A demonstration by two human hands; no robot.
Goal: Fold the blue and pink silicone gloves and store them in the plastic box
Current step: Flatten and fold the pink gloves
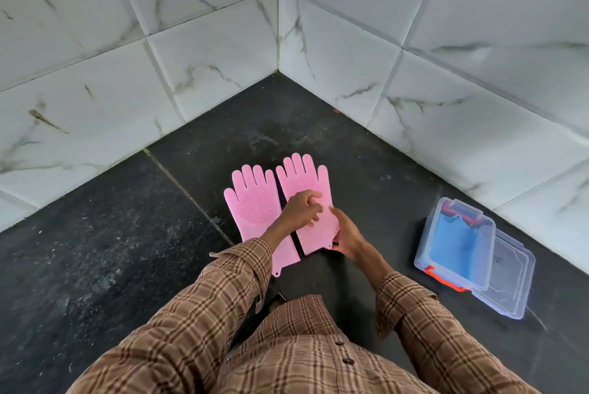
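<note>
Head view: right pink glove [307, 199] under both hands' fingers [314, 199].

Two pink gloves [253, 202] [307, 189], blue gloves [455, 240] uncountable, one plastic box [424, 258], one lid [510, 279].

Readable text: none anywhere in the frame.
Pink gloves [277, 205], centre: no print or brand shows.
Plastic box [459, 253], right: no label can be read.
Wall tiles [204, 52], top: veining only.
</note>
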